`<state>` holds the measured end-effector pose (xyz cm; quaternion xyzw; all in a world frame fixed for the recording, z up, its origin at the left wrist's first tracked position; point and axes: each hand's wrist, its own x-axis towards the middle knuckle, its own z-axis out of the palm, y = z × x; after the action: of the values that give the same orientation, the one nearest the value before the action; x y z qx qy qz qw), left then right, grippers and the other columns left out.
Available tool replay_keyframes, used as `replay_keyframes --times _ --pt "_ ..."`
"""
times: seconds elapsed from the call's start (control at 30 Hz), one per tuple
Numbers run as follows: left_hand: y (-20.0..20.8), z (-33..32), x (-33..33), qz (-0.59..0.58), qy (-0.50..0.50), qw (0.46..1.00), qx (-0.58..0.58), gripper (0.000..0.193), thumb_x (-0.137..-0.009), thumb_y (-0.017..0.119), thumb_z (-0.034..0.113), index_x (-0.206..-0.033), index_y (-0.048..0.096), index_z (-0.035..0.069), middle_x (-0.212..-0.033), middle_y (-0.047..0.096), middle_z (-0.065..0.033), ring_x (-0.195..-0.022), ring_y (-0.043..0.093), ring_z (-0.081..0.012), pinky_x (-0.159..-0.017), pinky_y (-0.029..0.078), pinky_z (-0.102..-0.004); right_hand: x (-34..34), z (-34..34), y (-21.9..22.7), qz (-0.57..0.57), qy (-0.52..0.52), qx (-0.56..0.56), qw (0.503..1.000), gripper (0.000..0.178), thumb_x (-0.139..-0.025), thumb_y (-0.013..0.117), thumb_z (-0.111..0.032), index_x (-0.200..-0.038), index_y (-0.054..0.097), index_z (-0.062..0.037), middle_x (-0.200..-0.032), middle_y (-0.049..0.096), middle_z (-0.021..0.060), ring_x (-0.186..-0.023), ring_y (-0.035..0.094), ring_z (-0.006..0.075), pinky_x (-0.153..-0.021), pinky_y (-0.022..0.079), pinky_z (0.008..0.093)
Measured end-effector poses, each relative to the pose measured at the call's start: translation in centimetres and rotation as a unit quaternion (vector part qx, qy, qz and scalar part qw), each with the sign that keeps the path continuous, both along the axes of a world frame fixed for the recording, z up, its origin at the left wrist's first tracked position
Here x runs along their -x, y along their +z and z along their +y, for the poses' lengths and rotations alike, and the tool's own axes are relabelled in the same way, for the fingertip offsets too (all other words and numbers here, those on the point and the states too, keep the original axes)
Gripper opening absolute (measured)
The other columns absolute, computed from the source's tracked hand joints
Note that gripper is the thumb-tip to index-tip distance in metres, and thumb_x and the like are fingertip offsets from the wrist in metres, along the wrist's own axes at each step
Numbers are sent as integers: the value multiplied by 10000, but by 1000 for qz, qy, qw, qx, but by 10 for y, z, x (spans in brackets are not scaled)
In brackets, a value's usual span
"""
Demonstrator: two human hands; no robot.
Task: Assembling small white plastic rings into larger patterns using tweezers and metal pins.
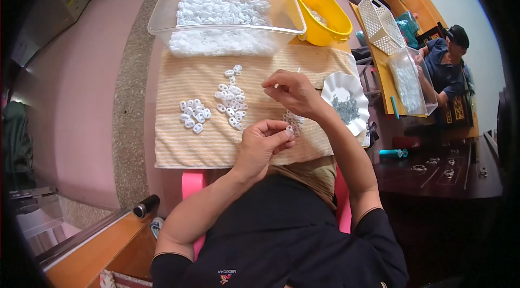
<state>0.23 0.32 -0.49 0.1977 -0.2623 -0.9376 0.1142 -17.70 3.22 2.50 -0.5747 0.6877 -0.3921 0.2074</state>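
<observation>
My left hand (259, 146) is closed in a pinch on a small white plastic piece (290, 129) near the front of the cloth. Up and to the right of it, my right hand (295, 92) hovers with thumb and fingers drawn together; whatever may be between the tips is too small to make out. Beneath the right wrist lies a cluster of small pieces (295, 120), partly covered by the hands. Two loose groups of white oval pieces with holes rest to the left: a smaller pile (195, 115) and a longer one (232, 98).
A striped cloth (173, 79) covers the table. At its back stand a clear bin (157, 17) full of white pieces and a yellow tub (338, 17). A white scalloped dish (330, 85) of small dark grey pieces sits at right. Another person (447, 66) works at a neighbouring table.
</observation>
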Motion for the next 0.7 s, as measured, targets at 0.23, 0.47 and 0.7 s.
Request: replay_keyframes --times 0.23,0.47,0.7 --pt "1 3 0 0 14 1000 -1 144 -853 651 0 -985 604 -33 -883 665 -98 -761 652 -139 -727 559 -253 -1 -46 -8 220 37 -13 975 282 -860 582 -113 -1135 613 -60 -988 620 141 -867 623 328 -738 491 395" --pt "0 2 0 1 5 1000 -2 139 -844 654 -6 -976 611 -12 -908 660 -85 -810 651 -150 -766 561 -282 -17 -75 -2 287 35 -110 951 298 -862 578 -174 -1151 597 -107 -1066 582 136 -957 599 339 -811 476 427" --pt "2 0 -1 4 11 1000 -1 143 -845 660 9 -976 609 -18 -901 665 -91 -782 651 -144 -747 557 -265 -10 -59 -5 281 45 -114 952 202 -851 588 -190 -1009 627 -70 -1044 591 131 -920 608 341 -796 482 419"
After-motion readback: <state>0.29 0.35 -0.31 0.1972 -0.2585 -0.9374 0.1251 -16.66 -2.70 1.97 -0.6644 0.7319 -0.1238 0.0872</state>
